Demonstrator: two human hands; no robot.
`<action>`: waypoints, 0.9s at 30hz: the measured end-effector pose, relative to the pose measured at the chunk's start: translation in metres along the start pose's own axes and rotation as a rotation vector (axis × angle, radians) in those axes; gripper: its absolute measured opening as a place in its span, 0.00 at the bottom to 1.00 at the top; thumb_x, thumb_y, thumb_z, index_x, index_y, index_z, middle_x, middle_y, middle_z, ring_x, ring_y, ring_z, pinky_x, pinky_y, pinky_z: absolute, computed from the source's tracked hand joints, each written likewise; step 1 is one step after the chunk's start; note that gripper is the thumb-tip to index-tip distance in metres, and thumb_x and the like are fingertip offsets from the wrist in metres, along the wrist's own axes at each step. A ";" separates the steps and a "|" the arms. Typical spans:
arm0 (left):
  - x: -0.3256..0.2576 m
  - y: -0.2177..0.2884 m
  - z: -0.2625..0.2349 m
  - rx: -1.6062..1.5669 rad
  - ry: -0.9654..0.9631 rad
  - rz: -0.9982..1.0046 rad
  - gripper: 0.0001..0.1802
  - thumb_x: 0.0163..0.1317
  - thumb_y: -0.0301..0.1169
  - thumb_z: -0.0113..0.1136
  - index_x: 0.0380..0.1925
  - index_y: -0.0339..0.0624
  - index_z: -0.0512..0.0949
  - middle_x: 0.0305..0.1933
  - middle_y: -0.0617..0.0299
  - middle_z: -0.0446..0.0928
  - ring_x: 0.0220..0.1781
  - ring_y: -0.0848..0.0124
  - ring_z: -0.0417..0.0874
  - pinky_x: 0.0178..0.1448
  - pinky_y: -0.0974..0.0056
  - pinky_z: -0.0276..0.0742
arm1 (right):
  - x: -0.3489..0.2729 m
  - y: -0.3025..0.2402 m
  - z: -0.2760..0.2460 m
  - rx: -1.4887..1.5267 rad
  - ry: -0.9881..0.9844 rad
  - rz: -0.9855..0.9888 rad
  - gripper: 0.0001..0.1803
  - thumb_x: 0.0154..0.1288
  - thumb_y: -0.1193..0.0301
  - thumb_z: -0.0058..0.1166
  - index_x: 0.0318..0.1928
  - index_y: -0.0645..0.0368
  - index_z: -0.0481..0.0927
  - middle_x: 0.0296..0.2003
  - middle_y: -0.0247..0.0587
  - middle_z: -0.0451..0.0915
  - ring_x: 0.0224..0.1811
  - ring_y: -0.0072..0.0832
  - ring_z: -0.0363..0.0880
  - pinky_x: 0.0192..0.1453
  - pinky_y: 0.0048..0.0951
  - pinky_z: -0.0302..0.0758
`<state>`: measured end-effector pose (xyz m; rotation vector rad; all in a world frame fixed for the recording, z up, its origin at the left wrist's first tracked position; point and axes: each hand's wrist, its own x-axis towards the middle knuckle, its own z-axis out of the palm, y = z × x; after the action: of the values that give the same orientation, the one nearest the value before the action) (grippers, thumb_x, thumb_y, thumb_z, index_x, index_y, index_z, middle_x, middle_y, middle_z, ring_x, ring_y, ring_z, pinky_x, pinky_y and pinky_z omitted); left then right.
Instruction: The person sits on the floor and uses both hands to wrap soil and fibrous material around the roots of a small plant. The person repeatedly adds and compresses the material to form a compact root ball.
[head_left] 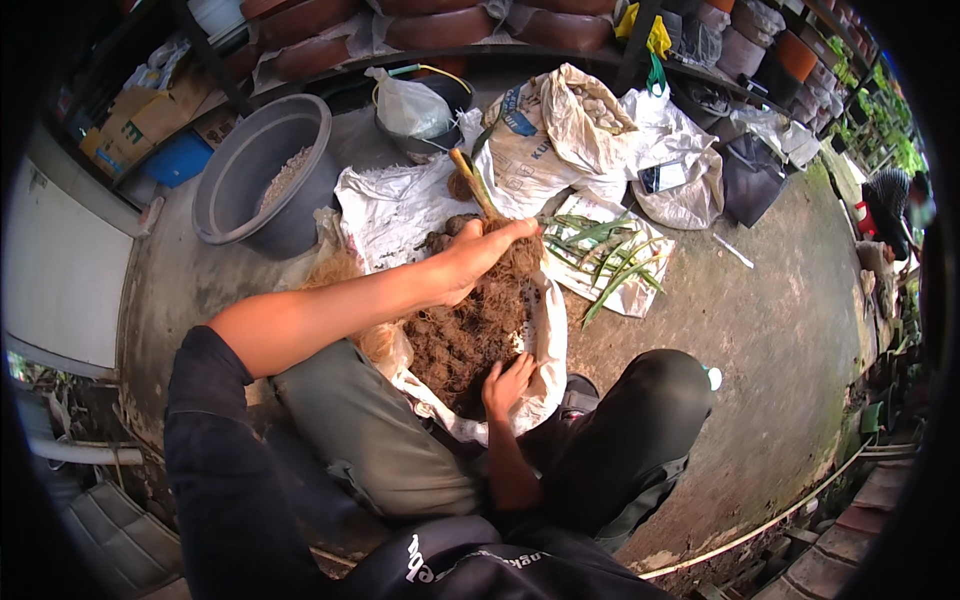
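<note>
My left hand (pixel 468 262) is closed around the base of a plant with a cut, yellow-green stem (pixel 478 185). Its brown, fibrous root ball (pixel 522 258) hangs beside the fingers, over an opened white sack (pixel 551 335). Dark brown, crumbly planting mix (pixel 450 345) fills the sack between my legs. Low at the sack's near right side, my right hand (pixel 508 386) lies with fingers spread against the mix and inner wall, gripping nothing visible. Long green cut leaves (pixel 610 255) are on a flattened white sack to the right.
A large grey tub (pixel 262 170) stands at the far left, and a black bucket (pixel 452 90) holds a plastic bag. Full sacks (pixel 555 130) are behind the plant. Stacked brown pots (pixel 430 30) line the shelf. Another person (pixel 888 205) is at the far right.
</note>
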<state>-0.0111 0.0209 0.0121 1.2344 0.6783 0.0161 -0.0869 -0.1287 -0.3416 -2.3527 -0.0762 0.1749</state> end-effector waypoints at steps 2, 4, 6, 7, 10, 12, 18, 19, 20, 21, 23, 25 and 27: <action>0.008 0.001 -0.006 -0.022 -0.096 -0.037 0.24 0.63 0.49 0.63 0.47 0.41 0.81 0.44 0.62 0.82 0.47 0.72 0.82 0.51 0.60 0.80 | -0.012 -0.008 -0.002 -0.114 -0.045 -0.059 0.38 0.67 0.58 0.55 0.71 0.64 0.59 0.74 0.59 0.49 0.77 0.54 0.45 0.76 0.54 0.49; 0.010 0.001 -0.006 -0.079 -0.129 -0.022 0.23 0.67 0.50 0.56 0.43 0.42 0.84 0.41 0.62 0.84 0.39 0.72 0.84 0.44 0.62 0.83 | -0.009 -0.022 0.000 -0.054 -0.083 -0.011 0.40 0.66 0.58 0.58 0.71 0.63 0.59 0.74 0.59 0.49 0.78 0.53 0.44 0.76 0.54 0.50; 0.010 0.006 -0.006 -0.093 -0.141 -0.032 0.22 0.67 0.49 0.56 0.43 0.42 0.83 0.42 0.62 0.84 0.39 0.73 0.84 0.43 0.62 0.83 | -0.006 -0.030 -0.007 -0.077 -0.064 -0.071 0.38 0.61 0.61 0.63 0.68 0.62 0.64 0.71 0.60 0.55 0.75 0.53 0.50 0.75 0.51 0.55; 0.009 0.007 -0.008 -0.096 -0.148 -0.044 0.21 0.68 0.49 0.56 0.44 0.42 0.83 0.42 0.61 0.84 0.40 0.73 0.84 0.42 0.62 0.83 | -0.007 -0.024 -0.007 -0.046 -0.050 -0.078 0.36 0.60 0.63 0.64 0.66 0.61 0.66 0.69 0.58 0.57 0.73 0.53 0.54 0.73 0.50 0.57; 0.006 0.007 -0.011 -0.124 -0.175 -0.069 0.21 0.68 0.48 0.56 0.43 0.42 0.83 0.42 0.61 0.84 0.41 0.74 0.84 0.43 0.62 0.84 | -0.009 -0.013 -0.012 0.008 0.033 -0.060 0.26 0.57 0.71 0.64 0.57 0.59 0.74 0.59 0.51 0.71 0.61 0.51 0.68 0.64 0.47 0.66; 0.007 0.006 -0.011 -0.088 -0.172 -0.052 0.22 0.68 0.49 0.56 0.44 0.42 0.83 0.42 0.62 0.83 0.42 0.73 0.84 0.43 0.62 0.84 | -0.011 -0.012 -0.013 0.012 -0.028 0.017 0.25 0.57 0.72 0.64 0.55 0.59 0.75 0.56 0.50 0.72 0.59 0.49 0.69 0.62 0.46 0.67; 0.010 0.010 -0.005 -0.101 -0.220 -0.054 0.28 0.68 0.56 0.53 0.46 0.42 0.81 0.41 0.63 0.82 0.41 0.73 0.84 0.44 0.62 0.84 | 0.001 0.012 0.004 0.261 0.167 0.092 0.20 0.60 0.64 0.67 0.46 0.66 0.81 0.40 0.53 0.82 0.41 0.43 0.81 0.48 0.39 0.76; 0.007 0.010 -0.009 -0.086 -0.225 -0.055 0.29 0.67 0.58 0.53 0.47 0.42 0.81 0.41 0.63 0.82 0.41 0.73 0.84 0.44 0.61 0.84 | -0.001 0.006 0.004 0.300 0.158 0.119 0.20 0.61 0.63 0.66 0.47 0.66 0.81 0.39 0.53 0.82 0.41 0.43 0.81 0.48 0.39 0.75; 0.003 0.012 -0.010 -0.157 -0.241 -0.074 0.34 0.66 0.63 0.49 0.45 0.41 0.81 0.40 0.60 0.83 0.39 0.71 0.84 0.44 0.59 0.84 | 0.000 0.000 0.004 0.338 0.149 0.147 0.21 0.62 0.62 0.65 0.47 0.67 0.81 0.39 0.54 0.83 0.41 0.42 0.81 0.49 0.38 0.75; 0.004 0.013 -0.017 -0.208 -0.296 -0.090 0.33 0.66 0.63 0.49 0.44 0.42 0.79 0.39 0.58 0.82 0.39 0.67 0.85 0.45 0.57 0.84 | 0.002 -0.006 0.003 0.375 0.140 0.175 0.22 0.63 0.61 0.64 0.47 0.68 0.81 0.39 0.54 0.83 0.41 0.42 0.82 0.50 0.38 0.75; 0.007 0.018 -0.025 -0.311 -0.430 -0.123 0.32 0.65 0.63 0.49 0.42 0.43 0.75 0.38 0.53 0.82 0.39 0.59 0.85 0.47 0.52 0.84 | 0.014 -0.015 0.000 0.461 0.121 0.223 0.24 0.68 0.57 0.59 0.48 0.70 0.81 0.40 0.56 0.84 0.43 0.40 0.82 0.53 0.39 0.74; 0.006 0.016 -0.024 -0.321 -0.357 -0.092 0.33 0.65 0.65 0.48 0.39 0.43 0.75 0.37 0.50 0.81 0.39 0.56 0.85 0.48 0.51 0.82 | 0.015 -0.019 -0.002 0.586 0.075 0.301 0.24 0.69 0.58 0.57 0.49 0.71 0.80 0.43 0.58 0.83 0.47 0.44 0.81 0.57 0.42 0.72; 0.002 0.019 -0.023 -0.335 -0.324 -0.068 0.33 0.65 0.65 0.48 0.40 0.43 0.75 0.37 0.50 0.82 0.39 0.57 0.85 0.48 0.51 0.82 | 0.019 -0.019 -0.003 0.683 0.036 0.278 0.24 0.72 0.58 0.54 0.49 0.73 0.80 0.41 0.50 0.84 0.44 0.32 0.79 0.54 0.35 0.72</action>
<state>-0.0142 0.0485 0.0234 0.8649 0.4132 -0.1205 -0.0676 -0.1156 -0.3282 -1.6729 0.2885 0.2478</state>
